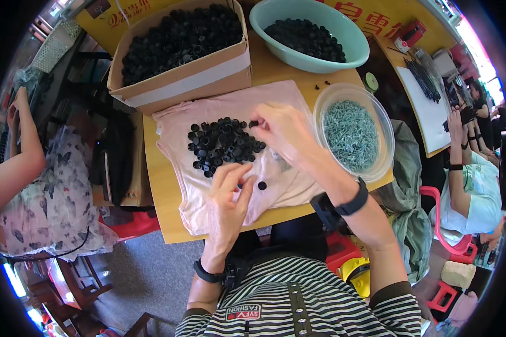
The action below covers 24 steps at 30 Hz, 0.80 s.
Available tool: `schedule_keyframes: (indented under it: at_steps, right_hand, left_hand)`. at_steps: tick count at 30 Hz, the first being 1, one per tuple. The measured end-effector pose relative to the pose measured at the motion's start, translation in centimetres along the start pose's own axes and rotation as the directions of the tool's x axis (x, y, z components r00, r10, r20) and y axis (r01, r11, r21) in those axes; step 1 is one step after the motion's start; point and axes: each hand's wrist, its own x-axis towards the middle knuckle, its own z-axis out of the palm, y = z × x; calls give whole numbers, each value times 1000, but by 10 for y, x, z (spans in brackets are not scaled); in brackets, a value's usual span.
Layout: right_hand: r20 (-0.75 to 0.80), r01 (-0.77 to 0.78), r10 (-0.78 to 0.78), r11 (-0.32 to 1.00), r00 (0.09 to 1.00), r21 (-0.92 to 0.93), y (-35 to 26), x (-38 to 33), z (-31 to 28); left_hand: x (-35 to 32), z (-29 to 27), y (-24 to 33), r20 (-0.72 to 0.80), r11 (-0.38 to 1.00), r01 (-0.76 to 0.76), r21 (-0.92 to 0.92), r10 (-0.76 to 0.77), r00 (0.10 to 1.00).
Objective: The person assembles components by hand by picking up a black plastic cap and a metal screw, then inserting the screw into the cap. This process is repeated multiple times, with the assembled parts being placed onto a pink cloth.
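Observation:
A pile of small black plastic caps (225, 143) lies on a pale pink cloth (185, 109) spread over the table. My right hand (287, 132), at the pile's right edge, pinches one black cap (254, 123) between thumb and fingertips. Just below the pile, my left hand (229, 196) has its thumb and fingers curled together. A dark bit shows between them, too small to make out. One loose round black cap (262, 185) rests on the cloth to the right of the left fingertips.
A cardboard box (194, 78) of black caps stands behind the pile, beside a pale green basin (315, 64) of more small black parts. Right of my right hand sits a clear round tub (385, 140) of silvery screws (351, 135). Other people sit at both sides.

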Motion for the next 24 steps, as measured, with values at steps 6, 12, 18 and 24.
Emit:
schedule_keyframes:
  at_steps: [6,12,18,24]
  right_hand:
    - [324,-328,187,822,928,466,-27,-54,-26]
    - [333,-403,240,680,912,613,-13,-72,-23]
    - [390,-510,362,344,847,788,-6,-84,-22]
    - [365,-432,313,181,877,884,2,-99,-33]
  left_hand:
    - [10,11,1,-95,975,-212,-65,205,974]
    - [2,20,-5,-42,976,-215,-47,213,976]
    - [8,26,-3,-64,980,-177,-89,171,983]
    - [18,22,-9,-39,967,-209,143,217,975]
